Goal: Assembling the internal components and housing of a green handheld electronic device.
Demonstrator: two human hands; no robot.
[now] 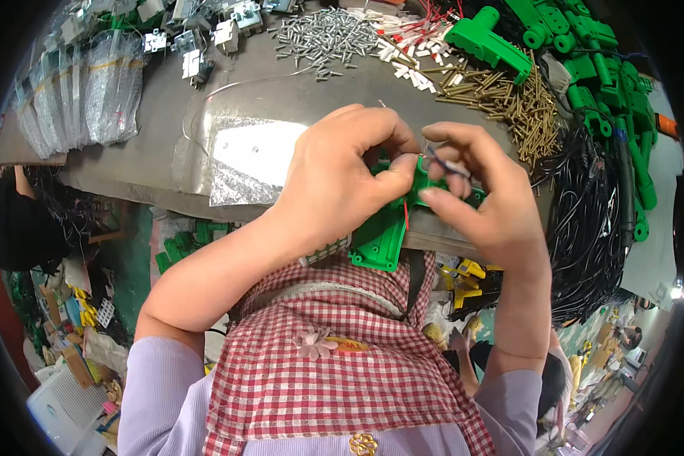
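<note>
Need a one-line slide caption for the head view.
Left hand and right hand work thin wires into a green plastic housing at the table edge.

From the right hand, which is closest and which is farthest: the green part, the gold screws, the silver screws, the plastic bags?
Measured from the right hand:
1. Green part, held under its fingers.
2. Gold screws, just up and right.
3. Silver screws, top middle.
4. Plastic bags, far top left.

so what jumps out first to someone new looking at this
Both hands meet at the bench edge: the left hand grips a green plastic housing while the right hand pinches a thin wire at it. Behind lie silver screws, brass screws and black cables.
</note>
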